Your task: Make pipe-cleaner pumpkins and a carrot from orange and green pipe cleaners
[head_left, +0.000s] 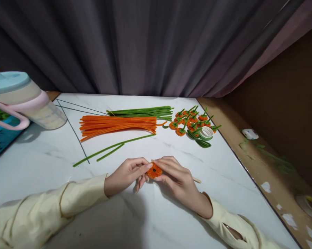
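Between my two hands is a small round orange pipe-cleaner pumpkin point(155, 171) with a dark spot at its centre. My left hand point(132, 173) pinches its left edge between thumb and fingers. From the other side, the fingers and thumb of my right hand point(175, 174) close around its right edge. A thin pale stick point(197, 180) pokes out from behind my right hand; most of it is hidden. Ahead lies a bundle of orange pipe cleaners point(118, 125), with green pipe cleaners point(143, 112) behind it. Two loose green stems point(114, 148) lie nearer my left hand.
Several finished orange pumpkins with green stems point(180, 131) cluster at the back right, beside a white tape roll point(206, 132) and folded green loops point(203, 143). A lidded tumbler point(45, 110) and a blue basket point(0, 141) stand at left. A grey curtain point(135, 48) hangs behind.
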A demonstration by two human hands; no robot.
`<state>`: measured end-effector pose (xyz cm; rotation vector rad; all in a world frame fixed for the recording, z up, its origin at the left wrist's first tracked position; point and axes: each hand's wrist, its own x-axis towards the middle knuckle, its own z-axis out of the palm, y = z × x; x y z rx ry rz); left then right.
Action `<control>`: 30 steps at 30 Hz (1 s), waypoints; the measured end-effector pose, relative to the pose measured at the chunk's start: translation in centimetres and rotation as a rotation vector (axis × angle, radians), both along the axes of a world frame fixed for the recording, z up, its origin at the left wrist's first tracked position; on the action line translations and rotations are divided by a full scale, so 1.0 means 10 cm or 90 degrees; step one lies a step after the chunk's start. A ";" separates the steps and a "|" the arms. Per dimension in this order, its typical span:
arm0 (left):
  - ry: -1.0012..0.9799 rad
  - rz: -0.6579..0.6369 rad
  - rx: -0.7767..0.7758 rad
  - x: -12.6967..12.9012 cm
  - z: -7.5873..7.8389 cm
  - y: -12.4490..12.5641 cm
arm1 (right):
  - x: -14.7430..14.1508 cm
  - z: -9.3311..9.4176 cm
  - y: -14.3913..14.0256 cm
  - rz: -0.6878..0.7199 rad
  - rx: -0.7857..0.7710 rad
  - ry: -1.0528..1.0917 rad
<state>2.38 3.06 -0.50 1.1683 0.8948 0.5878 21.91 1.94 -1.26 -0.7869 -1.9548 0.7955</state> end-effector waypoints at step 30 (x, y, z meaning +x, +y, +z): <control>-0.056 -0.015 -0.076 -0.03 0.02 0.06 | 0.05 0.06 0.06 0.008 -0.068 0.040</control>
